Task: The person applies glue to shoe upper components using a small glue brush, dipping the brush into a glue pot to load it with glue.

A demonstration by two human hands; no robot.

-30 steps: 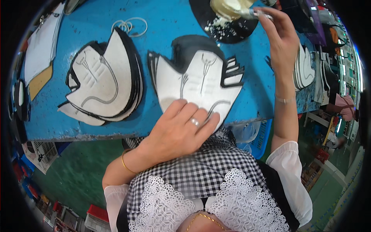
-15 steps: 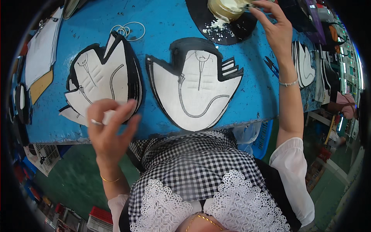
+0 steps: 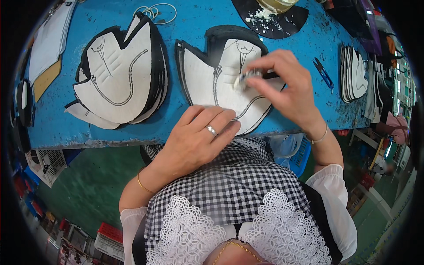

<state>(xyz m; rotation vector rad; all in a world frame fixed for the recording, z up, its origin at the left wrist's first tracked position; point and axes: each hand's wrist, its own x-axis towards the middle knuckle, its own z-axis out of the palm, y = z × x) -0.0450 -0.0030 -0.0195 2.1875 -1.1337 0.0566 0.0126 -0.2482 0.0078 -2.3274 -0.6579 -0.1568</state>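
Brushing glue across the white shoe panel [image 3: 221, 84] at the near edge of the blue bench [image 3: 185, 53], on top of its stack. Right hand [image 3: 287, 88], grip clamped on a small brush [image 3: 247, 77]; left hand [image 3: 198, 137], fingers spread flat, pinning the panel's lower edge. Next, likely: steady strokes along the stitch line, panel kept from sliding; second stack [image 3: 119, 79] waiting to the left.

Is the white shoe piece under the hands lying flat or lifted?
Flat: the white shoe piece lies spread on the blue table, left hand pressing its near edge.
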